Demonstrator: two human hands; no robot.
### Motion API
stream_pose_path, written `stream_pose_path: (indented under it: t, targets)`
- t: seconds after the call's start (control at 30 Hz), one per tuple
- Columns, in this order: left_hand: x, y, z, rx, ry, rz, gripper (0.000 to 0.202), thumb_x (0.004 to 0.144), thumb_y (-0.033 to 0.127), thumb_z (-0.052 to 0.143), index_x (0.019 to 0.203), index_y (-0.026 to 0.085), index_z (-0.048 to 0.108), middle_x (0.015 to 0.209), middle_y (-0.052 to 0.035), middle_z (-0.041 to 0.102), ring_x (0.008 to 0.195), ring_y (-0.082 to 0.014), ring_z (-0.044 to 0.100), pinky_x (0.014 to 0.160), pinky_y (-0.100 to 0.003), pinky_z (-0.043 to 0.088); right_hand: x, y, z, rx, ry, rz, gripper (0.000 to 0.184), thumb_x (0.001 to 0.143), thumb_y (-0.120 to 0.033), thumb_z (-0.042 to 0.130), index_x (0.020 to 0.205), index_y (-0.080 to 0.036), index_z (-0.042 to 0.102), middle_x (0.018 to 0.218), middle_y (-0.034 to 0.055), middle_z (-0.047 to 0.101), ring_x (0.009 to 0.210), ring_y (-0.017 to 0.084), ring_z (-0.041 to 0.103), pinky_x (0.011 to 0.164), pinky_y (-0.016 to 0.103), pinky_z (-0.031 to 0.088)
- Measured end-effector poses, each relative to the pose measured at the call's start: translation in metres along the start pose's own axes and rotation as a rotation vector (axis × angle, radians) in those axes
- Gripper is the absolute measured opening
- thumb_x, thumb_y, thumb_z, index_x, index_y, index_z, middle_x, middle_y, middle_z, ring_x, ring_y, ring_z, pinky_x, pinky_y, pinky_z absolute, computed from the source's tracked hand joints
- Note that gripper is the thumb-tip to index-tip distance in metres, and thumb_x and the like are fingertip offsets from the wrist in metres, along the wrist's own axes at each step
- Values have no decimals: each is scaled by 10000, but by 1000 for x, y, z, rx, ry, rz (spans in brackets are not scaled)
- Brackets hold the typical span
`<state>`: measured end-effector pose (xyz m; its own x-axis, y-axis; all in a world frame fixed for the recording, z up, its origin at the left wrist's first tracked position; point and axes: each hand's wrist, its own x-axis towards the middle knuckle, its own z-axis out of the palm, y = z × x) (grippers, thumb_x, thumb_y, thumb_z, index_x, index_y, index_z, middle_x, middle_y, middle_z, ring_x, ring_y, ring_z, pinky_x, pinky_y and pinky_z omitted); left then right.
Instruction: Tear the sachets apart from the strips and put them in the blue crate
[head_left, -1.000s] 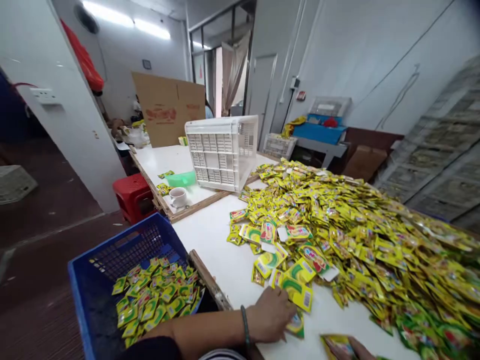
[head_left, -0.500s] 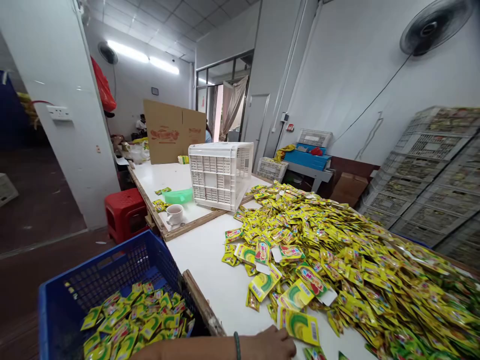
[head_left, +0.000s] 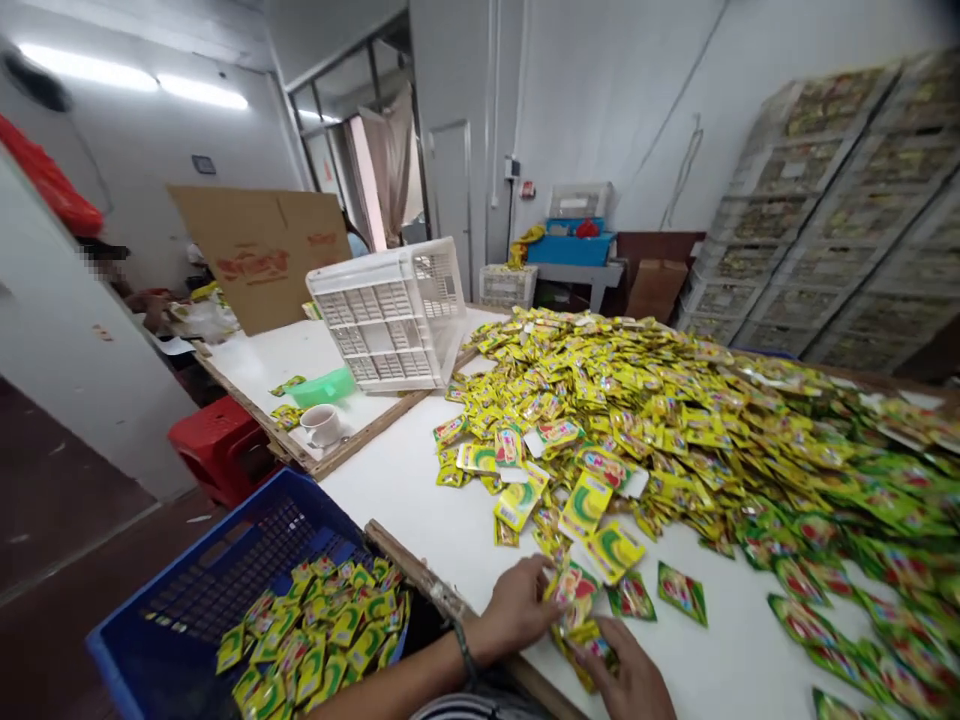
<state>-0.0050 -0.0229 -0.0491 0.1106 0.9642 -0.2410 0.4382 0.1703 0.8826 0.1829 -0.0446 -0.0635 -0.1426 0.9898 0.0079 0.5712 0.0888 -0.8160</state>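
My left hand (head_left: 517, 605), with a dark band at the wrist, pinches a small yellow printed box (head_left: 576, 588) over the white table's near edge. Close beside it, my right hand (head_left: 634, 675) grips a yellow sachet (head_left: 589, 638) that touches the box's lower end; the fingers partly cover both. Flat yellow boxes with white flaps, such as one box (head_left: 613, 550), lie just beyond my hands. A green-edged sachet (head_left: 682, 592) rests to the right. Behind is a large heap of yellow sachets (head_left: 660, 420).
A blue crate (head_left: 217, 570) holding several yellow packets stands at the left, below the wooden table edge (head_left: 420, 572). Farther off are a tilted white crate (head_left: 382, 320), a cup (head_left: 322, 425), a green tray (head_left: 322, 388), a cardboard box (head_left: 255, 255) and a red stool (head_left: 221, 445). People sit beyond.
My view has turned right. My left hand, earlier resting by a yellow box at the bottom edge, now holds a box, and my right hand has come into view with a sachet.
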Motion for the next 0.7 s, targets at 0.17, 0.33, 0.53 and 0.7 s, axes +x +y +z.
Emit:
stream_pose_path:
  t: [0.17,0.33,0.53,0.7]
  targets:
    - [15,6,8,-359,1,-83,591,561,398,831,1052,156,609,784,-2,606,735,-166,560,705,-291,441,-5,-32,-26,124,-44,56,350,740,-429,633,987,-200,727,1058,92,718,1000,279,652,908,402,512]
    - [26,19,8,-575,-185,-31,531,553,490,840,894,132,646,718,6,589,655,-127,514,634,-259,410,3,-28,-51,362,-29,235,359,727,-473,707,957,-198,708,908,51,725,803,213,657,764,358,542]
    - [20,31,-2,-301,-168,124,632,621,438,819,1149,145,632,614,70,498,582,-93,405,568,-240,307,38,-38,-74,437,233,180,339,695,-494,770,792,-188,659,780,11,675,722,169,609,617,271,508]
    - [14,36,-8,-388,-213,106,598,694,475,771,1149,121,612,654,43,551,616,-104,461,605,-250,360,59,-50,-76,368,181,87,376,720,-544,728,829,-188,676,791,14,671,745,175,606,652,294,509]
